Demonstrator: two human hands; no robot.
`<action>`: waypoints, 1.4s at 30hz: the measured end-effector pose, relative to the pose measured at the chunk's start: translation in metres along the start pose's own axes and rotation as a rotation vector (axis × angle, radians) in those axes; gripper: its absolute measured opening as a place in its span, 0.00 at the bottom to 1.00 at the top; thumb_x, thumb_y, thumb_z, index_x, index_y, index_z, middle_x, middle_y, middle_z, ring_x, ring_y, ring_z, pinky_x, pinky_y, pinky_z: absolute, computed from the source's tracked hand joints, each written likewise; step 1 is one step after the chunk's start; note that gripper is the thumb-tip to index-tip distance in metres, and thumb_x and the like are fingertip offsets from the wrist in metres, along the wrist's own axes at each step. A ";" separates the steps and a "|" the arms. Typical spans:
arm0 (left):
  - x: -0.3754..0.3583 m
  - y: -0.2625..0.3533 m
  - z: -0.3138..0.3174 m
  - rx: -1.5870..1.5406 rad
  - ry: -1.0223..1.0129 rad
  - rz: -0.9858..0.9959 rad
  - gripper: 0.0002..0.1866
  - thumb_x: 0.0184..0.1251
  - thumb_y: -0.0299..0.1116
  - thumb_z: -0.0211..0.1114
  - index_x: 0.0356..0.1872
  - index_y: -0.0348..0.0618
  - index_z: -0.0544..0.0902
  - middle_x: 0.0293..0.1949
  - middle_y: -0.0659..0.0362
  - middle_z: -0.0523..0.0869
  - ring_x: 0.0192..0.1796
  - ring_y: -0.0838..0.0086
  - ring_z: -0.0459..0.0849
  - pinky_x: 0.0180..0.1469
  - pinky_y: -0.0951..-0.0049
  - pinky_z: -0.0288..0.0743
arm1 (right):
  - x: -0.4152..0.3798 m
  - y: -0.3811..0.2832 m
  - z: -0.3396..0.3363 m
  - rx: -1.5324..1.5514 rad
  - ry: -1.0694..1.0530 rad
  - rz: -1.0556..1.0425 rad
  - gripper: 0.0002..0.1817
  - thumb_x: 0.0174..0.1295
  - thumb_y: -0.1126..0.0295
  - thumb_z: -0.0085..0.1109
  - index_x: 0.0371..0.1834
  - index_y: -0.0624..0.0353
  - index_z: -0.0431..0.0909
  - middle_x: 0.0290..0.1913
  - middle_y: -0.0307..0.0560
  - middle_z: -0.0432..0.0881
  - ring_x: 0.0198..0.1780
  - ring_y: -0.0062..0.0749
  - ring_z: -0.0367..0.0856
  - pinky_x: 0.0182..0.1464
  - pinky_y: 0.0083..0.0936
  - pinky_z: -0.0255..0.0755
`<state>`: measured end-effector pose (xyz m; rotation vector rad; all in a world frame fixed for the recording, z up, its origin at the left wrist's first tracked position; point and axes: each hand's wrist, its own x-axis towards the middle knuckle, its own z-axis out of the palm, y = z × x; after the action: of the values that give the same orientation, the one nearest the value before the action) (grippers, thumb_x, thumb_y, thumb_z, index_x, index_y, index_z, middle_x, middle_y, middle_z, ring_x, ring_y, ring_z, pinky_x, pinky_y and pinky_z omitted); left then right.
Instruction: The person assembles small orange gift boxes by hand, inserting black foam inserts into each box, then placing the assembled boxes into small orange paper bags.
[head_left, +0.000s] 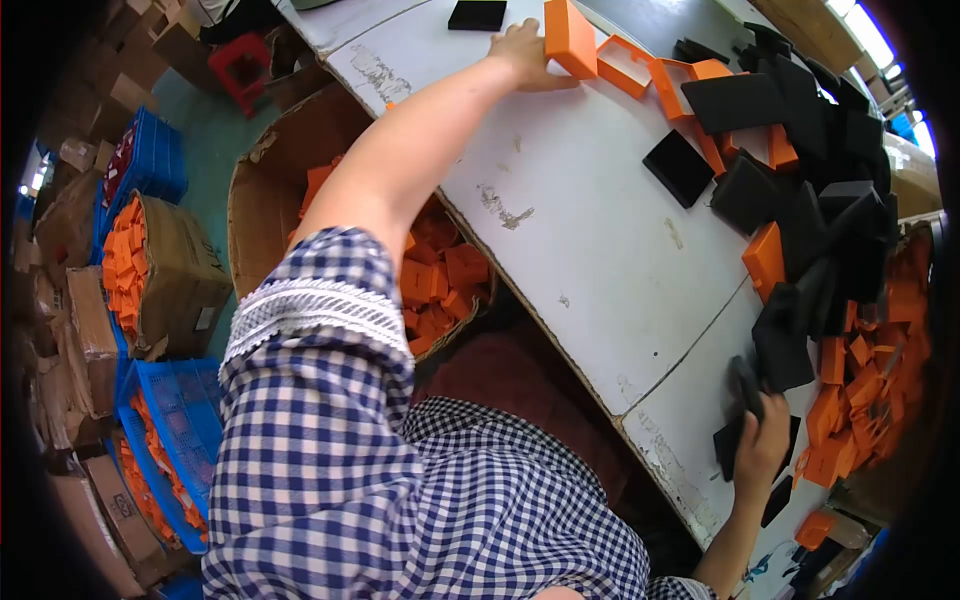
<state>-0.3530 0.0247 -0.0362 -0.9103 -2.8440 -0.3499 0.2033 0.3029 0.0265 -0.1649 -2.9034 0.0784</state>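
Observation:
At the top centre, my left hand (pixel 522 58) is around the near side of an upright orange box (pixel 570 40), its thumb along the box's lower edge. My right hand (pixel 762 445), low on the right, has its fingers closed on a dark, slightly blurred black piece (pixel 745 385). Under that hand lies another black piece (pixel 728 445). Open orange frames (pixel 624 68) stand right of the upright box. A large heap of black pieces (pixel 800 200) covers the table's right side, with a black square (pixel 679 169) at its near edge.
The worn white table (pixel 580 230) runs diagonally, with a black block (pixel 477 14) at its far edge. Cartons of orange boxes stand below the near edge (pixel 430 280) and at the right (pixel 860 390). Blue crates (pixel 180 400) and a red stool (pixel 240 70) are at the left.

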 end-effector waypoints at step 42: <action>-0.269 0.209 -0.029 -0.432 -0.185 0.827 0.47 0.56 0.46 0.82 0.71 0.24 0.72 0.80 0.39 0.61 0.80 0.38 0.60 0.78 0.44 0.61 | 0.034 -0.094 0.054 0.409 0.296 -0.079 0.10 0.61 0.68 0.74 0.40 0.59 0.83 0.42 0.48 0.81 0.39 0.42 0.83 0.39 0.34 0.81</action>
<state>-0.0113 0.0336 -0.0240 -2.1565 -2.2598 -0.7931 0.1483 0.2118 -0.0118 0.0098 -2.5309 0.5766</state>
